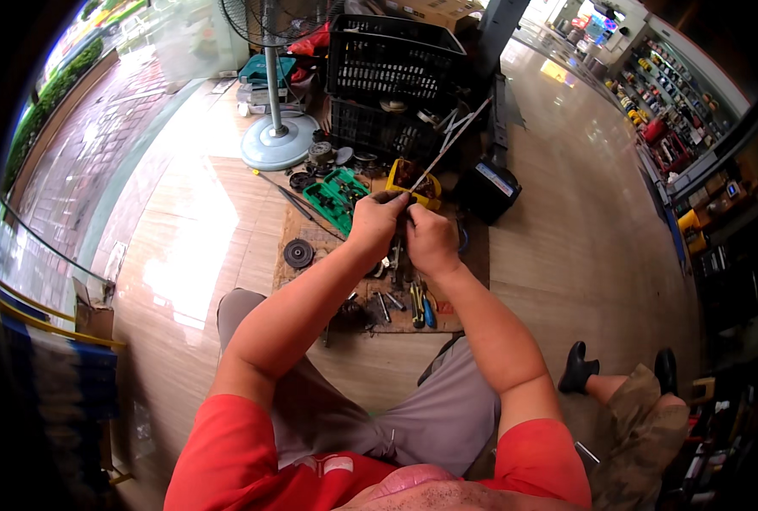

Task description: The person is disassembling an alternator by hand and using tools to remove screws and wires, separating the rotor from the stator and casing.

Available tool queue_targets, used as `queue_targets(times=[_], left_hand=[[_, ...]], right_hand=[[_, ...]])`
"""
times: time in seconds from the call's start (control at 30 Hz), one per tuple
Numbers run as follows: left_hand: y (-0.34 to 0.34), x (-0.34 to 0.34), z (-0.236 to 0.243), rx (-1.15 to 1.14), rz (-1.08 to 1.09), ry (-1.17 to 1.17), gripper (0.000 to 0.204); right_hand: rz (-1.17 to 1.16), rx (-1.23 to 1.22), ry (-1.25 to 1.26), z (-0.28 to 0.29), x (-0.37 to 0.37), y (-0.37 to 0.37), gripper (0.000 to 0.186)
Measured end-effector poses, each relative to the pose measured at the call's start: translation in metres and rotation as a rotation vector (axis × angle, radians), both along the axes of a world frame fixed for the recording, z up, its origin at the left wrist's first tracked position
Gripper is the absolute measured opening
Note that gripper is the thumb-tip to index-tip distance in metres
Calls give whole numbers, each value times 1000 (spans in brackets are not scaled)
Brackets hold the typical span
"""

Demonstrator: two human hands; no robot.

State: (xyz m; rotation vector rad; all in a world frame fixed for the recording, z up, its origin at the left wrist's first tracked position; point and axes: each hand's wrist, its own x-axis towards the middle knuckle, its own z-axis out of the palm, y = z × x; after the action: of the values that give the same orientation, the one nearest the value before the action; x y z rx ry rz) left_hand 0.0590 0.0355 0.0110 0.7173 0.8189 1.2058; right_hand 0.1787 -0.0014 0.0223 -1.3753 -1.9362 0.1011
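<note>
My left hand (375,225) is closed, its thumb and fingers pinching the lower end of a long, thin, pale rod (447,146) that slants up to the right. My right hand (432,240) is closed just beside it, touching or nearly so; whatever it grips is hidden by the fingers. Below both hands is a stained brown mat (319,308). A green tool case (331,203) lies open left of my hands, and a yellow container (402,173) with brownish parts sits behind them. A yellow-and-black hand tool (416,305) and a blue-handled tool (430,311) lie nearer me.
A round black wheel-like part (298,253) lies at the mat's left. Farther off stand stacked black crates (391,72), a fan base (278,146) and a black box (488,189). Another person's legs (651,404) are at right, near shelves (673,85).
</note>
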Motion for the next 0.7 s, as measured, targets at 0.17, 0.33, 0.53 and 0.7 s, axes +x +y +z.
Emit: queue_targets(times=[0.17, 0.33, 0.53, 0.7], left_hand=[[0, 2, -2, -41, 26, 55, 30], [-1, -7, 7, -63, -123, -114, 31], [4, -20, 14, -20, -381, -200, 29], [4, -26, 18, -18, -447, -124, 29]], right_hand=[[-37, 41, -150, -8, -2, 1, 13], [9, 57, 59, -6, -2, 6, 8], [96, 113, 164, 2, 3, -2, 8], [119, 107, 193, 6, 1, -12, 7]])
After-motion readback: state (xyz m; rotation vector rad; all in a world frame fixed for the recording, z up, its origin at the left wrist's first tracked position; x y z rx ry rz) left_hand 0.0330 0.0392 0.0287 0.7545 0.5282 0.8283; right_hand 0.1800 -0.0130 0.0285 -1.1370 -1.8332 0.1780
